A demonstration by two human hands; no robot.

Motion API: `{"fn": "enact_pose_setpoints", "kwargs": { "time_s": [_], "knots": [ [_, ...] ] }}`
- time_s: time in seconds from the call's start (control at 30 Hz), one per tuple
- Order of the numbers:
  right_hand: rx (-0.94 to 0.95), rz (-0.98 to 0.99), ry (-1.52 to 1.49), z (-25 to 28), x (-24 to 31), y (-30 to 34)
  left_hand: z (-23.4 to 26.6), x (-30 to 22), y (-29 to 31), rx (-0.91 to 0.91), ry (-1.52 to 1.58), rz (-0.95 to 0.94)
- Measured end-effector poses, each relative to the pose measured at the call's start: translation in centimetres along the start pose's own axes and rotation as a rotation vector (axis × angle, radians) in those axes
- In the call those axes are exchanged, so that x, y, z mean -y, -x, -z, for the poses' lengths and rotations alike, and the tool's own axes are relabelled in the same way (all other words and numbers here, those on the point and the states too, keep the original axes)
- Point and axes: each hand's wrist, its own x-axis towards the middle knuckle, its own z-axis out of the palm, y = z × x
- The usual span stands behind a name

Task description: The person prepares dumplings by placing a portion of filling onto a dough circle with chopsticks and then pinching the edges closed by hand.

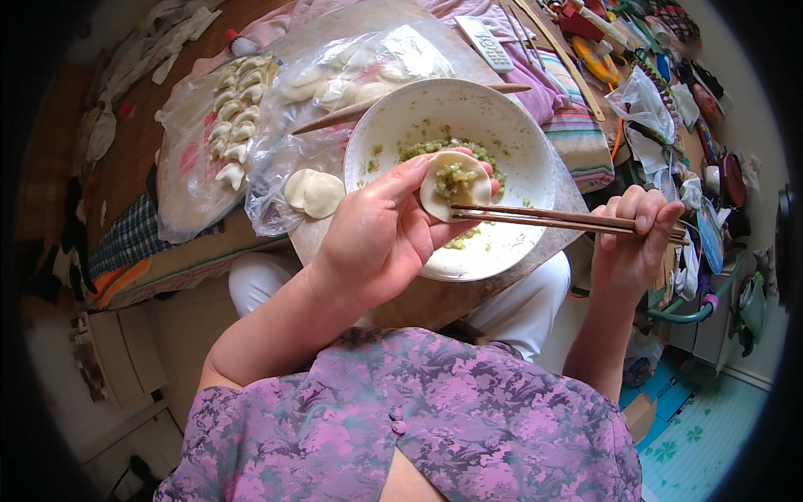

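Note:
My left hand (381, 222) cradles a round dumpling wrapper (435, 201) above a large white bowl (527, 171). A lump of green filling (454, 179) sits on the wrapper's middle. My right hand (631, 238) grips a pair of brown chopsticks (560, 219), whose tips touch the lower edge of the filling. More chopped filling (468, 151) lies in the bowl, partly hidden behind my left hand. Left of the bowl, a few flat wrappers (314, 193) overlap on the board.
Folded dumplings (238, 121) stand in rows on a plastic-covered board (180, 205) at the left. Clear plastic (368, 71) covers pale dough pieces behind the bowl. A tapered rolling pin (326, 121) lies behind the bowl. A white remote control (485, 43) and assorted clutter (661, 100) are at the right.

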Motion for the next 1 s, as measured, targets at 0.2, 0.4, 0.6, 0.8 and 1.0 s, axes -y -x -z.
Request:
{"fn": "enact_pose_setpoints", "kwargs": {
  "time_s": [0.2,0.4,0.6,0.8,1.0],
  "knots": [
    [0.008,0.071,0.032,-0.2,-0.2,-0.2,-0.2,0.2,0.2,-0.001,-0.014,0.011],
    [-0.04,0.071,-0.015,0.1,-0.7,0.0,-0.2,0.5,0.3,-0.008,0.01,0.037],
    [-0.134,0.011,0.07,0.1,-1.7,0.1,-0.4,0.8,0.4,-0.019,-0.033,0.038],
    [-0.186,-0.04,0.005,-0.4,-1.8,0.0,-0.3,0.6,0.8,-0.011,-0.044,0.03],
    [-0.082,-0.039,0.009,1.0,-1.4,0.2,-0.4,0.8,0.7,-0.041,-0.043,0.047]
  ]
}}
